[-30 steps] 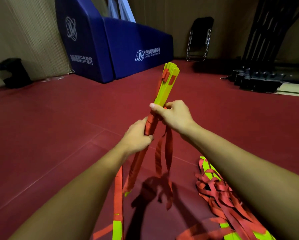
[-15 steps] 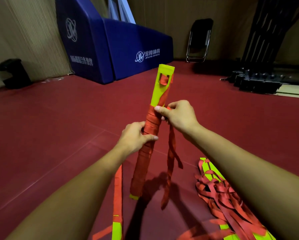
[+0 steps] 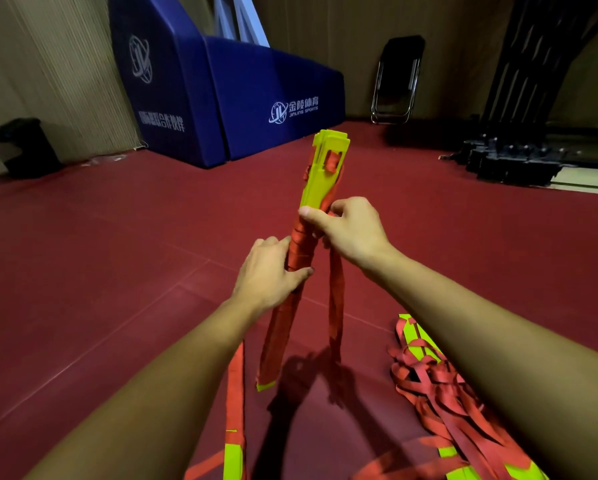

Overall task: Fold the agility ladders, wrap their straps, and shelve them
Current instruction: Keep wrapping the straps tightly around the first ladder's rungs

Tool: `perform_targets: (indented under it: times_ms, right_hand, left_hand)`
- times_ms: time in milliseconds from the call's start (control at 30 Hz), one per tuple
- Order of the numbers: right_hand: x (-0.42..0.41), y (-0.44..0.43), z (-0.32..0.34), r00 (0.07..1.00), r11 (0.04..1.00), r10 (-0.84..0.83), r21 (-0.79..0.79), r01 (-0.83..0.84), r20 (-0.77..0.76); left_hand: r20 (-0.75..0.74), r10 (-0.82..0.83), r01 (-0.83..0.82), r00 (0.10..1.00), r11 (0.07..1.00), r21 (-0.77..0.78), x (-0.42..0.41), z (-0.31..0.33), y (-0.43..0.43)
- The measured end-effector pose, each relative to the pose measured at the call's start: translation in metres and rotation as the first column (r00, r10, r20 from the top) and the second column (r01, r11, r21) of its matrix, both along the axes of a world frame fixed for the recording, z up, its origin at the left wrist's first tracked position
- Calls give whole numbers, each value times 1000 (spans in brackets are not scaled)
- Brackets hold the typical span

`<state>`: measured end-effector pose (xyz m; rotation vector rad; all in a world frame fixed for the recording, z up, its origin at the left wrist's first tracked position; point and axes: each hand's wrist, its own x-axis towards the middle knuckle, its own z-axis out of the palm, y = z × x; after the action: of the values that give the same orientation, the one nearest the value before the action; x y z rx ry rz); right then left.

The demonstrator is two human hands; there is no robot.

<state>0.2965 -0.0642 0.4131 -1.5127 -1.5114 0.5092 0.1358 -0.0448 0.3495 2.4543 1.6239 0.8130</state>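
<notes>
Turning in my grip, the folded ladder bundle point(image 3: 325, 168) is showing me its stacked yellow edges, where half a second ago it was showing one flat face. The strap tail point(image 3: 335, 306) is now hanging straighter under my right hand. I judge that another turn of the wrap is going on, with the yellow above my hands not yet covered and shelving some way off.

Under everything, the floor point(image 3: 117, 271) is spreading out red, and the blue padded block point(image 3: 256, 98) is standing well beyond my hands. Below my right forearm a tangled ladder point(image 3: 429, 382) is lying unfolded. Under my left forearm a strip point(image 3: 235, 393) is trailing; it may belong to that ladder, though I cannot tell.

My left hand point(image 3: 273, 271) is gripping the bundle round its wrapped band point(image 3: 301, 244), holding it tilted away from me. My right hand point(image 3: 349, 230), just above, is pinching the strap against the bundle, its thumb lying across the band's top edge.
</notes>
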Motion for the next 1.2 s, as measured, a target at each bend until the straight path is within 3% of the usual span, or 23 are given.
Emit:
perform_targets:
  times_ms: [133,533,700,767,933,1067,1200]
  right_hand:
    - [0,1,1,995,998,58,-4,-59,-79]
    - [2,-1,3,976,996,66,-40,-76,-206]
    - [4,-3,-1,976,1000,18,-16,-22,-218]
    - [3,0,-2,983,1000,-29,-15,26,-181]
    - [1,2,-2,972,997,63,-24,-70,-227]
    - [5,2,2,981,999,45,1,-46,-190]
    - [8,2,-5,996,997,-80,-27,79,-40]
  left_hand:
    - [219,-84,118,972,981,-151,0,-1,-2]
    - [208,-101,122,973,989,-89,5,-4,-5]
    - [124,-73,81,990,995,-64,6,-7,-5]
    - [164,-124,144,979,984,-110,7,-3,-7]
    - [346,-103,223,933,918,-327,9,0,-2]
    - [413,-145,269,899,928,-258,3,-3,4]
    - [234,-54,79,971,992,-99,1,-1,1]
